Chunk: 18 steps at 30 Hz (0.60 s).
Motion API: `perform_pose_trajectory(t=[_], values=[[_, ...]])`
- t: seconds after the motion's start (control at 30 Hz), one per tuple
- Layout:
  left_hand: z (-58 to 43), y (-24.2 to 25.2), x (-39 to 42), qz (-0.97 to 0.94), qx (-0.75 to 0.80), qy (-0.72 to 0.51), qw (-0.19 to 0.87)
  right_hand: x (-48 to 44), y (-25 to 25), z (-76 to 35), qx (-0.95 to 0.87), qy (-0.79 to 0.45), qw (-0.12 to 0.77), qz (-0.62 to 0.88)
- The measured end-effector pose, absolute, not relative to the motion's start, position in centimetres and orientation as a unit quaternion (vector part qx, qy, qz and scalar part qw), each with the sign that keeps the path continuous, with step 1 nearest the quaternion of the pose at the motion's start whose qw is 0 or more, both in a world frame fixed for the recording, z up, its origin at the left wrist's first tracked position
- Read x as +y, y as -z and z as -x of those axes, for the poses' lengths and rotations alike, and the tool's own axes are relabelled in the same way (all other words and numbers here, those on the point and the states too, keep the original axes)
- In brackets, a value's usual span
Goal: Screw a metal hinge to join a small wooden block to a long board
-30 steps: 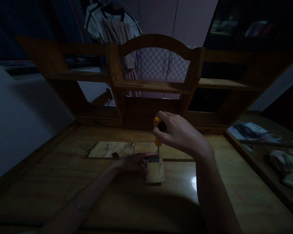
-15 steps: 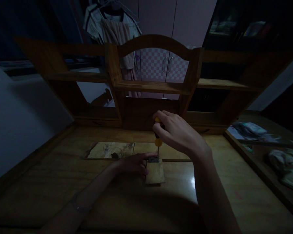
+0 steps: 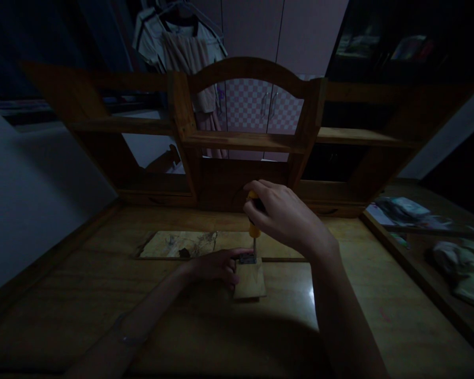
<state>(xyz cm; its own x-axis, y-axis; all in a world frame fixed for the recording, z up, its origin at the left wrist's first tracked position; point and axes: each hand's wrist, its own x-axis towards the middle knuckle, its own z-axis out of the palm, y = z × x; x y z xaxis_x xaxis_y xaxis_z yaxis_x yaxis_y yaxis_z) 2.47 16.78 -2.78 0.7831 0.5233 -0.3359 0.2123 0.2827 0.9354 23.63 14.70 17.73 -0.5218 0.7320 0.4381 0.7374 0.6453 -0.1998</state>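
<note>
My right hand [image 3: 278, 213] is wrapped round the yellow and black handle of a screwdriver [image 3: 254, 230], which stands upright with its shaft pointing down. The screwdriver's tip meets a small metal piece [image 3: 247, 259] at the far edge of a small wooden block [image 3: 249, 281]. From the left, my left hand [image 3: 219, 266] touches the metal piece with its forefinger, while its thumb presses the block's left side. Behind the block lies a long thin board [image 3: 197, 243] with a stained, worn left part. The exact contact at the tip is too small to make out.
A wooden shelf unit [image 3: 245, 141] stands across the far side of the wooden surface [image 3: 174, 331]. At the right, cloth and bags [image 3: 403, 209] lie beyond a raised edge. Clothes [image 3: 185, 50] hang behind the shelves.
My right hand's grip on the screwdriver handle has turned slightly. The whole view has shifted a little; my left hand and the block keep their places relative to each other.
</note>
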Motion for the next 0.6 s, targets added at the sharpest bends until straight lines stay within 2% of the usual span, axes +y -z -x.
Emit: perform_pose_trajectory(t=[0.2, 0.4, 0.6], values=[[-2.53, 2.56, 16.76, -0.591, 0.307, -0.104, 0.738, 14.83, -17.31, -23.51, -0.861, 0.041, 0.239, 0.447], [-2.49, 2.32, 16.64, -0.600, 0.313, -0.102, 0.729, 14.76, -17.48, -23.50, -0.864, 0.023, 0.244, 0.440], [-2.49, 2.59, 16.74, -0.596, 0.318, -0.100, 0.731, 14.81, -17.26, -23.57, -0.846, 0.073, 0.225, 0.478]])
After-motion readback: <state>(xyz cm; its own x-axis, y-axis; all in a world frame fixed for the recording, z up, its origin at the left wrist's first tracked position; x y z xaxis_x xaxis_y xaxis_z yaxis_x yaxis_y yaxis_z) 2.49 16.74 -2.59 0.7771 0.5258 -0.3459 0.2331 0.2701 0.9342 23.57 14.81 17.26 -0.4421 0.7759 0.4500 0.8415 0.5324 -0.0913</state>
